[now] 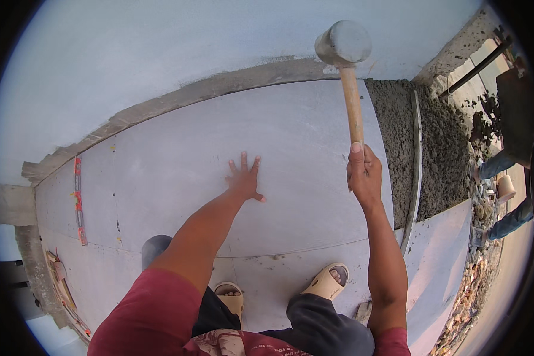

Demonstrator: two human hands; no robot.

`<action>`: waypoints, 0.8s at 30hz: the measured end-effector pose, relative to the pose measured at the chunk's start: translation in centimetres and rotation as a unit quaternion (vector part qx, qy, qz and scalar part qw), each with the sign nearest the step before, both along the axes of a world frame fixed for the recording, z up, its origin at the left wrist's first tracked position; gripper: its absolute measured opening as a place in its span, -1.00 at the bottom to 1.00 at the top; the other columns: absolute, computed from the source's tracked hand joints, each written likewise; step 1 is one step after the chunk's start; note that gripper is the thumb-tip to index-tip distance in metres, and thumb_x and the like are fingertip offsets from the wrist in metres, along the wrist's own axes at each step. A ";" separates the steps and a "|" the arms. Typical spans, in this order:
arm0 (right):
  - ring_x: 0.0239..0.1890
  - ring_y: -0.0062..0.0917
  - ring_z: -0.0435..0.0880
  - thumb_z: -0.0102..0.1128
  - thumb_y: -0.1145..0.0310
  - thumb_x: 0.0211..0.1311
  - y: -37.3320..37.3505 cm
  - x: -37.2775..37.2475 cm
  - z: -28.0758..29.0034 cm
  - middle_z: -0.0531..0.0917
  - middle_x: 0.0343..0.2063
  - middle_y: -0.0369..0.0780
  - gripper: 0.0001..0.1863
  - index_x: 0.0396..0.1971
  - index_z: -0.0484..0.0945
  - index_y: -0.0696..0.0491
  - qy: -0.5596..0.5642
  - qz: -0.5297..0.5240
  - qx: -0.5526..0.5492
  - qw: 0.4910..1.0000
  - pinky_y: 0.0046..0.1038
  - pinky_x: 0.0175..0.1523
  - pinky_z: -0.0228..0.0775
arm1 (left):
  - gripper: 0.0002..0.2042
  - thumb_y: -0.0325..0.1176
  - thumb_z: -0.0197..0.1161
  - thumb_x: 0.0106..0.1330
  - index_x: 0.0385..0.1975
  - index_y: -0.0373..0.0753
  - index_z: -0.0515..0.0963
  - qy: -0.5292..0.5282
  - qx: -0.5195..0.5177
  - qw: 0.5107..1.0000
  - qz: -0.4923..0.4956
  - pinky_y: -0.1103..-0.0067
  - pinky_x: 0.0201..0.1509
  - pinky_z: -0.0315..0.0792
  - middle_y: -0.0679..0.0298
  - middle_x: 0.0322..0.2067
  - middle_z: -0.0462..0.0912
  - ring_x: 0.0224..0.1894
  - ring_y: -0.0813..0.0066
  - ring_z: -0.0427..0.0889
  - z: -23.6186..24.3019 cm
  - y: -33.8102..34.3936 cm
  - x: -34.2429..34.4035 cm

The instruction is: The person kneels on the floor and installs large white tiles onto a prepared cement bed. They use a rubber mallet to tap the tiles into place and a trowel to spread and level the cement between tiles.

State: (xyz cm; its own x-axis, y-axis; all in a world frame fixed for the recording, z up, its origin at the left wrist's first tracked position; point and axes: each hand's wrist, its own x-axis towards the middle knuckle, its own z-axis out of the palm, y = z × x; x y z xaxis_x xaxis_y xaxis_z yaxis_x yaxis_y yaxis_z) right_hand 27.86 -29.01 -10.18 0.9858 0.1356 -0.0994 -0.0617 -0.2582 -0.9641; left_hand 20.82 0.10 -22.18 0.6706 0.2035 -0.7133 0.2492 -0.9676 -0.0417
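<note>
My left hand point(242, 178) lies spread, fingers apart, on a large pale grey tile point(291, 130). My right hand point(364, 172) grips the wooden handle of a mallet point(343, 44) with a large grey head, held raised toward the top of the view. Beside the tile's right edge is wet grey mortar point(439, 154), with a long straight bar point(416, 136) lying along it. On the tiles to the left lies an orange-red strip of small pieces point(79, 202).
A pale wall point(190, 29) runs behind the tiles. A person point(504, 160) in blue trousers stands at the right beside a bucket point(505, 187) and a strip of rubble point(469, 296). My sandalled feet point(326, 282) rest on the nearer tiles. Assorted long pieces point(62, 273) lie at the lower left.
</note>
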 end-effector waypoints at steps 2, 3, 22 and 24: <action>-0.71 -0.77 0.31 -0.02 -0.09 0.48 1.8 -0.3 1.6 0.33 -0.75 -0.42 -0.49 -0.49 0.33 0.05 -0.054 0.008 0.114 0.992 -0.62 -0.61 0.17 | 0.42 0.19 0.62 -0.22 0.51 0.19 -0.45 0.004 -0.004 1.000 0.005 -0.23 0.33 0.19 0.07 0.51 -0.59 0.48 -0.45 -0.38 -0.1 0.2 0.0; -0.73 -0.76 0.29 -0.05 -0.10 0.49 2.7 -0.7 0.7 0.32 -0.75 -0.41 -0.48 -0.51 0.33 0.05 -0.110 0.021 0.123 0.986 -0.60 -0.64 0.16 | 0.42 0.19 0.62 -0.22 0.51 0.20 -0.45 0.007 -0.005 1.000 0.005 -0.23 0.34 0.17 0.08 0.51 -0.61 0.48 -0.45 -0.39 -0.2 0.1 0.0; -0.75 -0.64 0.34 0.01 -0.22 0.40 5.4 0.7 -11.8 0.35 -0.77 -0.33 -0.40 -0.54 0.39 0.08 0.101 0.132 -0.115 0.979 -0.51 -0.63 0.24 | 0.40 0.13 0.62 -0.18 0.51 0.16 -0.45 0.010 -0.057 0.998 0.014 -0.32 0.34 0.04 0.01 0.49 -0.65 0.45 -0.50 -0.50 0.1 -0.9 1.3; -0.78 -0.64 0.32 -0.05 -0.22 0.43 5.1 1.9 -12.7 0.32 -0.79 -0.34 -0.37 -0.61 0.35 0.06 0.083 0.123 -0.162 0.976 -0.52 -0.68 0.21 | 0.41 0.13 0.63 -0.19 0.51 0.16 -0.45 -0.004 -0.063 0.998 0.013 -0.32 0.33 0.04 0.00 0.49 -0.66 0.45 -0.50 -0.51 -0.2 -1.3 1.6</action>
State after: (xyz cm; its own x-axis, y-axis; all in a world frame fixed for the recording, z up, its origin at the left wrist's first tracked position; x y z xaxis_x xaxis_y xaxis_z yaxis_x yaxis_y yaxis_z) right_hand 29.73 -23.86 -22.93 0.8941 0.3002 -0.3322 -0.1081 -0.5752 -0.8108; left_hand 22.44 -1.18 -22.38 0.6721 0.1290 -0.7291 0.2738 -0.9582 0.0828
